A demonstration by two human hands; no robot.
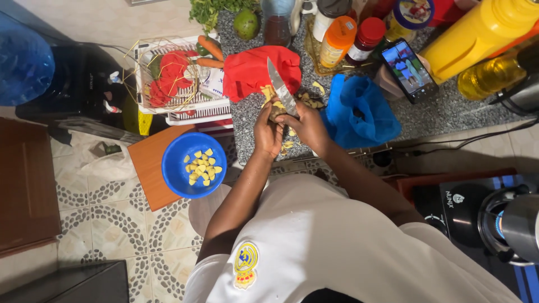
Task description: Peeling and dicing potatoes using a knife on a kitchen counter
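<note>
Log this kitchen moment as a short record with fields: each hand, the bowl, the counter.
left hand: holds a small brown root over the counter
right hand: holds a knife, blade against the root
bowl: blue, on an orange board, holding yellow pieces
counter: speckled grey; peelings, red bag, blue bag, phone, bottles

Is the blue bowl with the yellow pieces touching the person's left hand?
Apart. The head view shows the blue bowl on the orange board, with floor tiles plainly between it and the left hand.
</note>
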